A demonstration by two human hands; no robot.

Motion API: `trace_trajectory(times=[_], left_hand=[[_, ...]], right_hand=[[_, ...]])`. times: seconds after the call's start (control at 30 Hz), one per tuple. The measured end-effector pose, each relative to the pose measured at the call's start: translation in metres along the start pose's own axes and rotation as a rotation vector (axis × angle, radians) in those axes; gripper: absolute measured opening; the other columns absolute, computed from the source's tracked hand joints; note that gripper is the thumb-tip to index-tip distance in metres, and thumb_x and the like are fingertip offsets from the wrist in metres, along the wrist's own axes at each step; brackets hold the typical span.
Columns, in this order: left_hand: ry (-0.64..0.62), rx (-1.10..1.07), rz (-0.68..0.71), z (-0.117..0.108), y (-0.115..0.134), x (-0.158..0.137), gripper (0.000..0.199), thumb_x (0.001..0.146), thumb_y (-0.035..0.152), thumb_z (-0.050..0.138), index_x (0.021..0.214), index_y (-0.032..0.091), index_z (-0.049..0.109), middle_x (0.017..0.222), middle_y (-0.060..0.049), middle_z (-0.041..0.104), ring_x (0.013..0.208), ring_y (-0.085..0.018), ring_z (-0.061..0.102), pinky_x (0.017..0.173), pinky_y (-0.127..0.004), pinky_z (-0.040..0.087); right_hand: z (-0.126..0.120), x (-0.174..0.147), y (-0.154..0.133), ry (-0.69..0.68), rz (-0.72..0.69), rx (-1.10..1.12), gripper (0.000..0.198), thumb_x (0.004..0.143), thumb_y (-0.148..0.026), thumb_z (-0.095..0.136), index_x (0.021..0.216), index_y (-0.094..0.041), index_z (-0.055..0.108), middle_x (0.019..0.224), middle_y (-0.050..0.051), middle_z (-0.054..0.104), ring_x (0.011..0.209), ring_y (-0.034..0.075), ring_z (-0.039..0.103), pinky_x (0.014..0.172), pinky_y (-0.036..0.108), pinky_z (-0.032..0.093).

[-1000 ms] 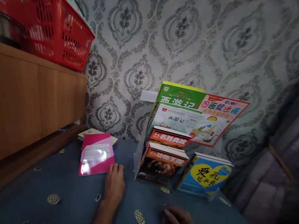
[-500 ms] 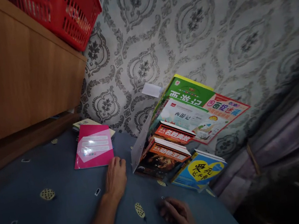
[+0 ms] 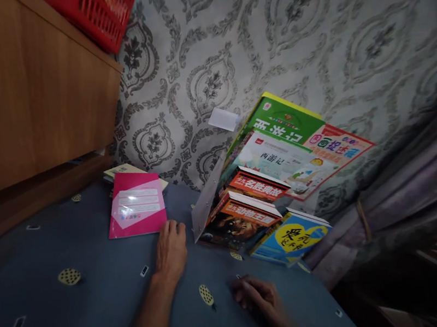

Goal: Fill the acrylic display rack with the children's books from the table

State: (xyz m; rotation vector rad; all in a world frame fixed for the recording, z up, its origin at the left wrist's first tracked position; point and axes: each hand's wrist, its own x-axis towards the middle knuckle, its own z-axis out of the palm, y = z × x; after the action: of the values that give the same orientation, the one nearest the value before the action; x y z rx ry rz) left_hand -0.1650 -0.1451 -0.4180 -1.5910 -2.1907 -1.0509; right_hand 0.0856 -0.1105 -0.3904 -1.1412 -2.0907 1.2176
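My left hand [image 3: 171, 251] rests on the blue-grey table cover, its fingertips at the lower right corner of a pink book [image 3: 137, 204]. Its fingers lie forward, and I see no grip on the book. A cream-coloured book [image 3: 120, 171] shows from under the pink one. My right hand [image 3: 258, 295] rests lower on the table with the fingers loosely curled in; nothing shows in it. Beyond it, books stand in a rack [image 3: 204, 204]: a blue and yellow book [image 3: 291, 240] in front, a lion-cover book [image 3: 236, 224], an orange book [image 3: 261, 185] and taller ones behind.
A wooden cabinet [image 3: 27, 105] bounds the left side, with a red plastic basket [image 3: 106, 15] on top. Patterned grey wallpaper [image 3: 209, 82] covers the wall behind the books. A curtain [image 3: 411, 177] hangs at the right. The table cover [image 3: 110, 291] has small printed shapes.
The view has shifted slightly, so the books and basket sit a little differently in the picture. Both hands stay in nearly the same places on the table.
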Motion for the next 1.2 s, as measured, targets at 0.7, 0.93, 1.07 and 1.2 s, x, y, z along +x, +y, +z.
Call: trace_trajectory(times=[0.7,0.93,1.07,1.2], left_hand=[[-0.122,0.394,-0.207,-0.018,-0.001,0.001,0.055,0.096,0.029,0.049,0.149,0.014,0.044,0.156,-0.024,0.038,0.145,-0.044,0.032,0.110,-0.067,0.030],[-0.101,0.595,-0.273,-0.017,0.001,0.005,0.054,0.097,0.029,0.046,0.149,0.016,0.044,0.152,-0.026,0.042,0.139,-0.049,0.039,0.103,-0.064,0.038],[-0.133,0.656,-0.285,-0.024,0.006,0.009,0.054,0.098,0.027,0.044,0.150,0.015,0.042,0.151,-0.026,0.043,0.136,-0.047,0.042,0.102,-0.062,0.040],[-0.227,0.693,-0.289,-0.032,0.008,0.011,0.055,0.097,0.012,0.032,0.151,0.016,0.041,0.152,-0.023,0.044,0.138,-0.043,0.043,0.102,-0.060,0.042]], right_hand=[[-0.007,-0.002,0.009,-0.104,-0.113,0.036,0.064,0.082,-0.078,0.049,0.075,-0.017,0.070,0.070,0.007,0.068,0.062,0.017,0.058,0.058,0.028,0.043],[-0.009,-0.002,0.015,-0.123,-0.179,0.044,0.056,0.088,-0.067,0.047,0.072,-0.017,0.066,0.072,0.007,0.068,0.065,0.017,0.060,0.064,0.029,0.045],[-0.011,-0.003,0.014,-0.171,-0.205,0.028,0.050,0.089,-0.060,0.047,0.073,-0.016,0.066,0.071,0.007,0.068,0.065,0.018,0.060,0.062,0.028,0.043],[-0.012,-0.002,0.017,-0.228,-0.244,0.007,0.045,0.091,-0.053,0.046,0.074,-0.017,0.066,0.072,0.006,0.067,0.067,0.018,0.059,0.062,0.027,0.041]])
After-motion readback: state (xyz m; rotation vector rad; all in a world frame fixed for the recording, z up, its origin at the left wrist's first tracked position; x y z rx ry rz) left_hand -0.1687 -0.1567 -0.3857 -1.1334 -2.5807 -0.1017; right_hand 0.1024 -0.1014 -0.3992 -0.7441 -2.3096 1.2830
